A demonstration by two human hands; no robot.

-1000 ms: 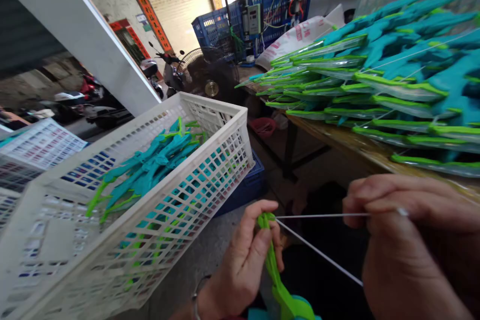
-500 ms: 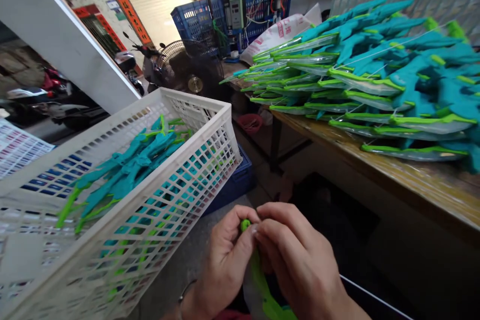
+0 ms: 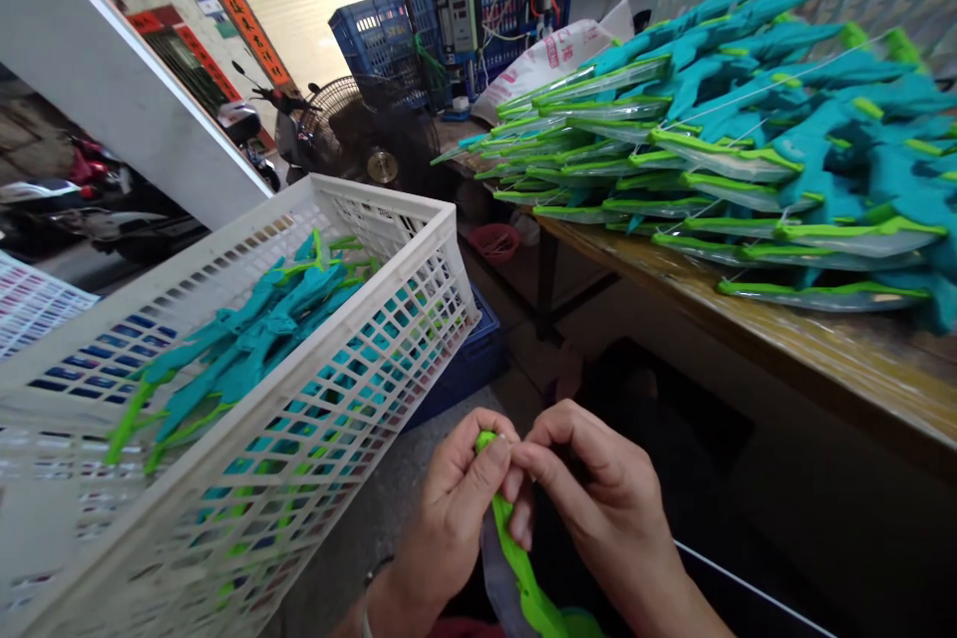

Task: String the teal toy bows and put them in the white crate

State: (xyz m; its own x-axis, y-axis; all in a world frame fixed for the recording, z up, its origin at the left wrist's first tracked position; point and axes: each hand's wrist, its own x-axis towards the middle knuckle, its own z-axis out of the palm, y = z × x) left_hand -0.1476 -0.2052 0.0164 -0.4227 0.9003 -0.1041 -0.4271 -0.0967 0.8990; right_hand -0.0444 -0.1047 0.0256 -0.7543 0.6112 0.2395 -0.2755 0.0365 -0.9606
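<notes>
My left hand (image 3: pixel 464 498) is closed round the tip of a lime-green toy bow (image 3: pixel 515 558) with a translucent strip along its edge. The bow slants down toward my lap, and its lower part leaves the picture. Right beside that tip, my right hand (image 3: pixel 602 488) pinches thumb against forefinger. A thin white string (image 3: pixel 748 588) runs up from the lower right behind this hand, in line with the pinch; its end is hidden by the fingers. Left of my hands, a white plastic crate (image 3: pixel 374 304) holds several teal and green bows (image 3: pixel 261 319).
On the right, a wooden table (image 3: pixel 748 339) carries a high stack of strung teal and green bows (image 3: pixel 748 140). A blue crate (image 3: pixel 478 339) sits below the white one. Behind are a floor fan (image 3: pixel 381 145), blue crates (image 3: pixel 389 30) and a white sack (image 3: pixel 549 65).
My right fingers have drawn slightly apart from the bow's tip and now pinch just beside it. More of the green bow shows between my hands. My left hand keeps its grip.
</notes>
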